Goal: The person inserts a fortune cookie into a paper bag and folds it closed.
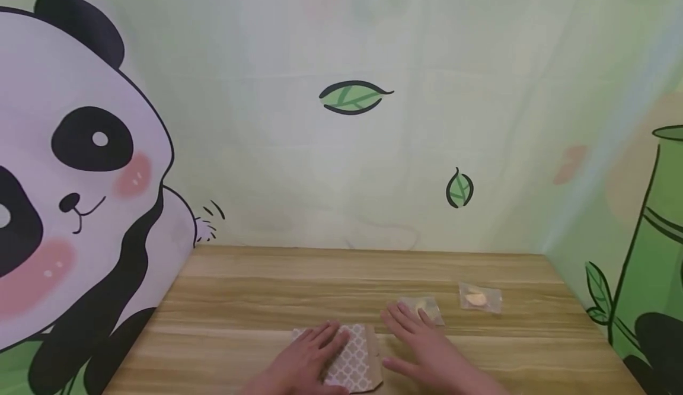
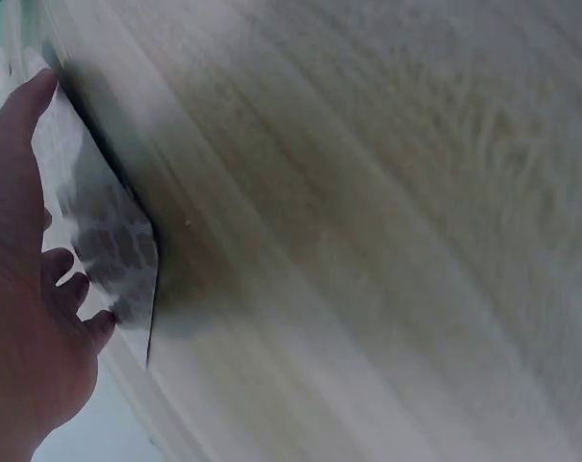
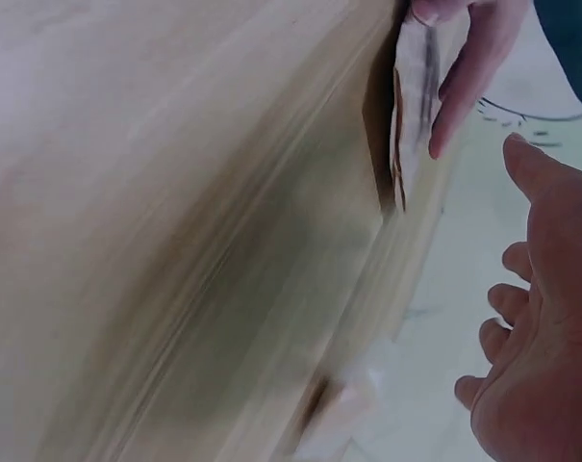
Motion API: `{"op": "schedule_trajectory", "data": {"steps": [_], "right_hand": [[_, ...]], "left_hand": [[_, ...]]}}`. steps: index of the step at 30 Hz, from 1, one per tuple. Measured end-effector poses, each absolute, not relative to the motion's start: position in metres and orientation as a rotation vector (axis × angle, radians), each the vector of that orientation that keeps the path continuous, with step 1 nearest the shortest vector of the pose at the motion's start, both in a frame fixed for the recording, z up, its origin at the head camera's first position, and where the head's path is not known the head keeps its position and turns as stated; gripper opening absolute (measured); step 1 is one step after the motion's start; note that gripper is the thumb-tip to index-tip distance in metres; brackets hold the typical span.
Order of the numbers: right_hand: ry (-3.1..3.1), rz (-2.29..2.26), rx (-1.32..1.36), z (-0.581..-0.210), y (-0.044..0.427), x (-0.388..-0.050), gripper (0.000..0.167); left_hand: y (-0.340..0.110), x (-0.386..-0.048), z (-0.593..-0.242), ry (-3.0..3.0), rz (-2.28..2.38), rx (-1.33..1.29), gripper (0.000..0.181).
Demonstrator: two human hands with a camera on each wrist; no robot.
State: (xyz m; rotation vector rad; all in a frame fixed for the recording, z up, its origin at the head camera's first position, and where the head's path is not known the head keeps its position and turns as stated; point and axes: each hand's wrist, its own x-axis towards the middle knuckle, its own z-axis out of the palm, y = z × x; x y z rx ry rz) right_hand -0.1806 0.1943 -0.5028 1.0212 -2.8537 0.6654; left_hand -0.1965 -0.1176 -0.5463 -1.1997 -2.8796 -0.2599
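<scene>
A flat patterned packet point(image 1: 353, 356), white lattice over tan with a plain brown edge on its right, lies on the wooden table. My left hand point(image 1: 309, 359) rests on its left part with fingers spread; in the left wrist view the hand point(image 2: 31, 260) lies along the patterned packet point(image 2: 113, 231). To the right, my right hand point(image 1: 427, 350) has its fingers extended, their tips over a small clear packet point(image 1: 433, 311); whether they touch it I cannot tell. The right wrist view shows the right hand point(image 3: 550, 318) apart from the patterned packet point(image 3: 416, 96), holding nothing.
Another small clear packet point(image 1: 480, 298) with an orange-beige item inside lies farther back to the right. Behind the wooden table point(image 1: 240, 288) hangs a pale green backdrop point(image 1: 256, 116) with a panda, leaves and bamboo printed on it.
</scene>
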Motion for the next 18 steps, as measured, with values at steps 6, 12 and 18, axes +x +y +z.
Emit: {"op": "schedule_trajectory", "data": {"steps": [6, 12, 18], "right_hand": [[-2.858, 0.511, 1.142, -0.514, 0.18, -0.191, 0.077], [-2.881, 0.449, 1.208, -0.532, 0.177, -0.194, 0.076], [-2.789, 0.317, 1.253, -0.547, 0.178, -0.195, 0.073]], "left_hand": [[-0.12, -0.196, -0.553, -2.926, -0.337, -1.146, 0.104], [-0.123, -0.195, -0.552, -2.953, -0.42, -1.138, 0.102], [-0.125, -0.195, -0.55, -3.001, -0.482, -1.124, 0.101]]}}
